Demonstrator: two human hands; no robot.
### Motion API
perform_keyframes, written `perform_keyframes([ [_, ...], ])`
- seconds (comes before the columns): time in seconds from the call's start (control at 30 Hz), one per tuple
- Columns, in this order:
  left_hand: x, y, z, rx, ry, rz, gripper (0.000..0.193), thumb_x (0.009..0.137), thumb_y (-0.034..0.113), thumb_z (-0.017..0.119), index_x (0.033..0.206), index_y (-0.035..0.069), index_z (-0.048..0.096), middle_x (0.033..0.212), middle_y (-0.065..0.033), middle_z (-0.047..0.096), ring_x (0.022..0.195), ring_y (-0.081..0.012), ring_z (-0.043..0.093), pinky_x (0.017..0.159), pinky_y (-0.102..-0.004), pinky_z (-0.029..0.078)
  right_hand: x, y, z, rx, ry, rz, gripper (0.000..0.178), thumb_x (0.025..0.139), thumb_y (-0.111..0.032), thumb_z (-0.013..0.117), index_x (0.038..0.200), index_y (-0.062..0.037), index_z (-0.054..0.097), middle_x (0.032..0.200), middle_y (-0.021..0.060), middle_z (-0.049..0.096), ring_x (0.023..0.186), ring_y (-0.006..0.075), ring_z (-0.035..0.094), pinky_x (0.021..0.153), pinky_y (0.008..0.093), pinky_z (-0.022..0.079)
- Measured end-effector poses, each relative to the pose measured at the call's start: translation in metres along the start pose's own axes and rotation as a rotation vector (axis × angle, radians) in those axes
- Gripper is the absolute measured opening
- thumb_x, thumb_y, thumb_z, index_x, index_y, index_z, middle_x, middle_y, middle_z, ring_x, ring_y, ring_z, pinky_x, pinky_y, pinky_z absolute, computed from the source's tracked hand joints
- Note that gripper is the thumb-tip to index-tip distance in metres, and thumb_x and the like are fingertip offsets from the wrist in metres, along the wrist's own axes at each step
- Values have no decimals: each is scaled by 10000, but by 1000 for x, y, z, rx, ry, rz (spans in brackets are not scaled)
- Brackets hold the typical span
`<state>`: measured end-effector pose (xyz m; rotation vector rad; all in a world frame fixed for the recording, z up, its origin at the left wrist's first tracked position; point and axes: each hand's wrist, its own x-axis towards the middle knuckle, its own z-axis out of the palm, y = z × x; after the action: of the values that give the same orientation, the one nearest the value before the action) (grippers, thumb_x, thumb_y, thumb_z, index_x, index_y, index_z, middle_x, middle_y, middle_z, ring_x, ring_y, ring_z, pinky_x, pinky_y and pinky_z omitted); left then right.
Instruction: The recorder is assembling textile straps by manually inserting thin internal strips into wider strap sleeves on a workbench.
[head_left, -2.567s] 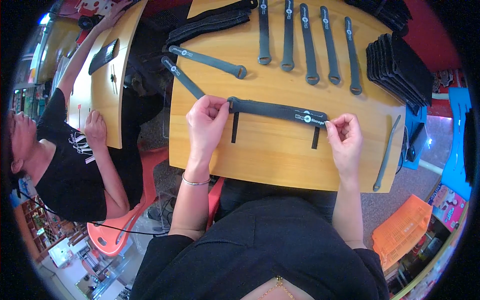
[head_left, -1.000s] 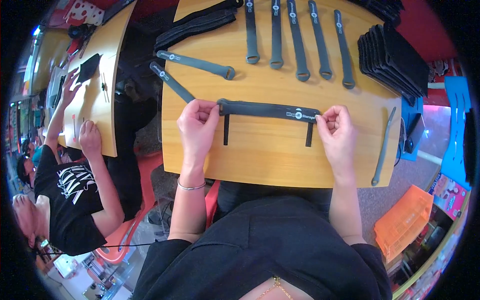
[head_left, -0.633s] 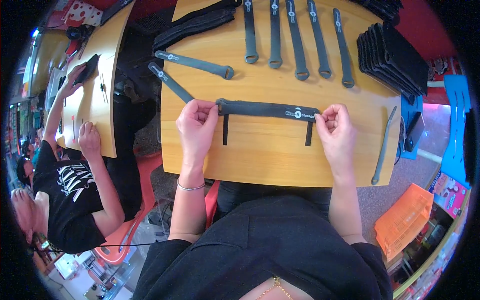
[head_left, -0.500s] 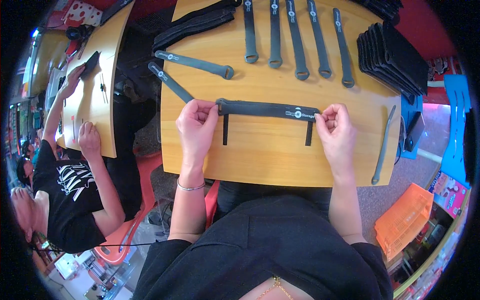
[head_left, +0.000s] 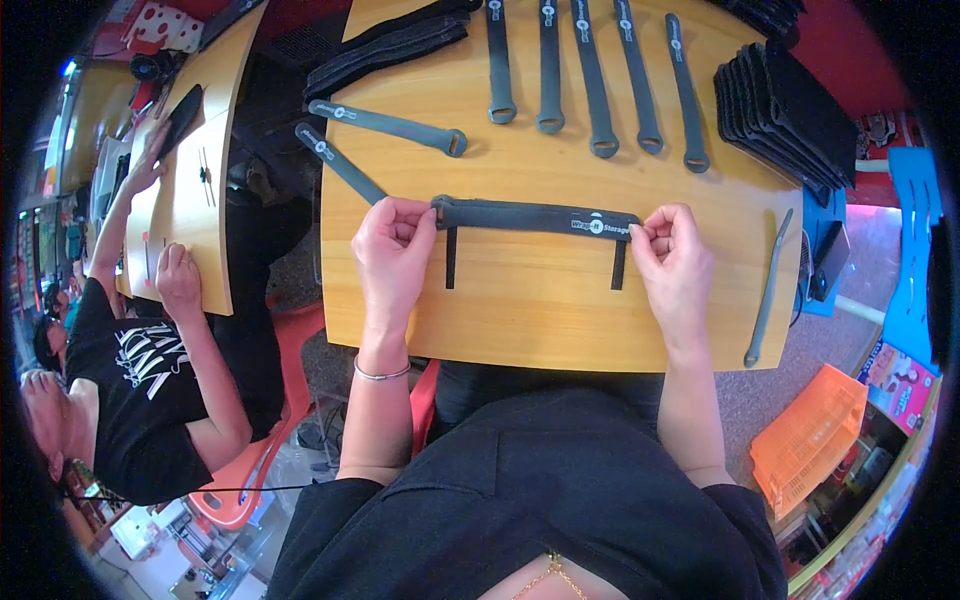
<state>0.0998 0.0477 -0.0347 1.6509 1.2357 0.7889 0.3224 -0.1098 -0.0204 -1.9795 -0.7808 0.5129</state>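
From my remote post I see the grey strap [head_left: 520, 216] mid-frame, above the wooden table [head_left: 530, 325], stretched between two pinches: thumb and forefinger of the left hand [head_left: 393, 250] on its slotted end, those of the right hand [head_left: 675, 262] on its printed end, its middle free of fingers. Long axis runs left to right, dipping slightly rightward; slotted end points frame-left, printed end frame-right. Two short black strips [head_left: 451, 262] show just below it, one near each end, pointing toward the frame's lower edge.
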Motion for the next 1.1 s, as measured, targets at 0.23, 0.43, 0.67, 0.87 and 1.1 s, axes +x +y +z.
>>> perform_keyframes([
  [0.23, 0, -6, 0, -26, 8, 18, 41, 808, -28, 650, 829, -18, 616, 699, -12, 620, 578, -22, 538, 525, -164, 423, -1, -1, 1, -27, 6, -23, 164, 806, 4, 658, 843, -20, 500, 666, 36, 554, 520, 94, 557, 476, 252, 428],
  [0.43, 1, -6, 1, -32, 7, 18, 45, 811, -33, 648, 838, -18, 615, 701, -6, 620, 584, -17, 533, 521, -160, 414, 0, -2, 2, -43, 10, -27, 158, 803, 8, 656, 839, -19, 505, 660, 46, 554, 513, 102, 557, 472, 256, 429],
  [0.67, -1, -5, 1, -6, 3, 37, 49, 810, -35, 648, 836, -16, 611, 705, -3, 605, 586, -23, 525, 527, -168, 417, -3, 1, 5, -98, 32, -86, 155, 790, 9, 655, 846, -22, 514, 691, 66, 574, 534, 136, 566, 492, 277, 449],
  [0.87, -1, -9, 3, -44, 27, 35, 55, 798, -35, 654, 825, -17, 610, 705, -9, 594, 579, -32, 521, 528, -172, 417, -3, 1, 6, -145, 74, -118, 166, 773, 7, 666, 851, -26, 523, 712, 68, 563, 547, 148, 554, 509, 291, 459],
  [1.1, -6, -1, 4, 113, 78, 173, 56, 785, -33, 650, 813, -20, 603, 729, -62, 575, 586, -94, 561, 533, -220, 453, -3, 1, 2, -125, 66, -114, 165, 774, -6, 678, 859, -25, 538, 705, 51, 561, 564, 130, 545, 517, 274, 461],
])
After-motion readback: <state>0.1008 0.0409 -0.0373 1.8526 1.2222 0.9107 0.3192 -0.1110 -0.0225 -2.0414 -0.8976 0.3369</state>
